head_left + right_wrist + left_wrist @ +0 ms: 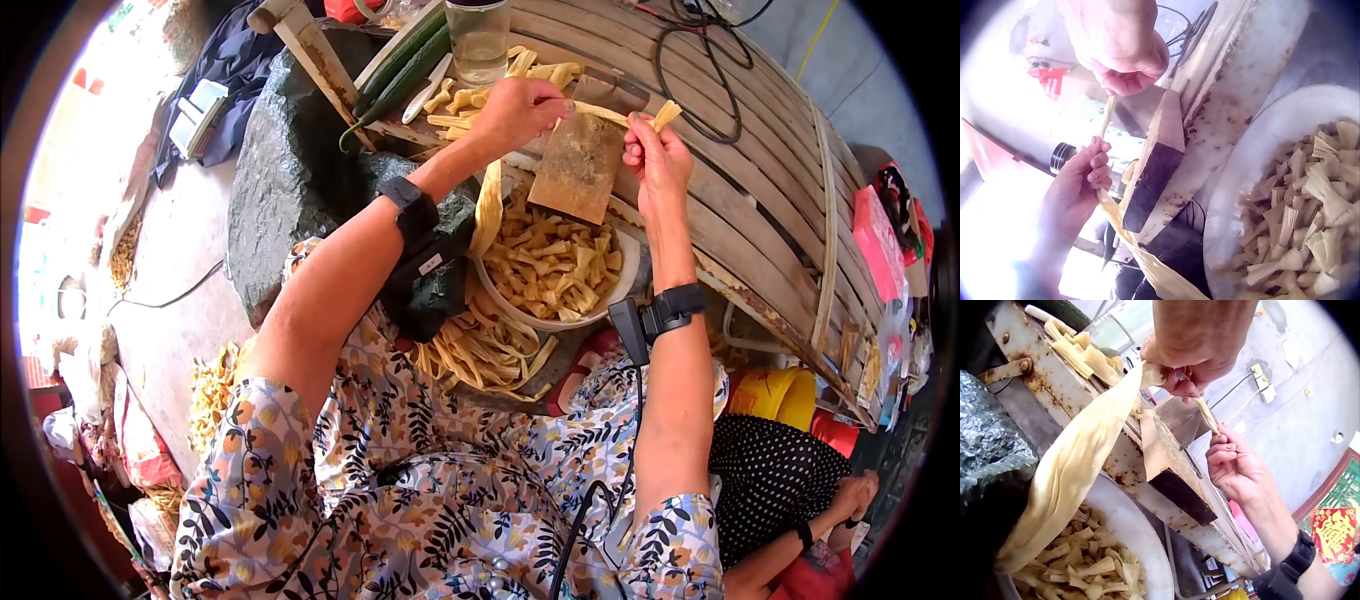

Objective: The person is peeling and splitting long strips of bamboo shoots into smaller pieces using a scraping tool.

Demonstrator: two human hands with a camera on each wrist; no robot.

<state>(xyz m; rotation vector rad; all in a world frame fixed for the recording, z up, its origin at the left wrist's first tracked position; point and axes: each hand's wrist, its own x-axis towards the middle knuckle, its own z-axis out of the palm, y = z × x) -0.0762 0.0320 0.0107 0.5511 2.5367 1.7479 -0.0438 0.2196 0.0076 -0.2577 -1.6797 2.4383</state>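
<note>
A long, wrinkled, pale yellow strip that looks like tofu skin [1085, 444] runs between both hands. My left hand [515, 115] pinches it, and its wide tail hangs down from there over the bowl's left rim. My right hand [658, 165] pinches the other end between thumb and fingers, with a short flared tip showing above. Between the hands the strip is narrow and stretched, above a wooden block [578, 172] on the slatted bench. Below stands a white bowl [632, 262] full of short, flared yellow pieces [1288, 225].
More yellow pieces [465, 100] lie on the bench [740, 215] near cucumbers [405, 75] and a jar of liquid [478, 45]. Loose strips [480, 350] lie below the bowl. A black cable [715, 80] loops across the bench. Another person's hands [853, 495] rest at lower right.
</note>
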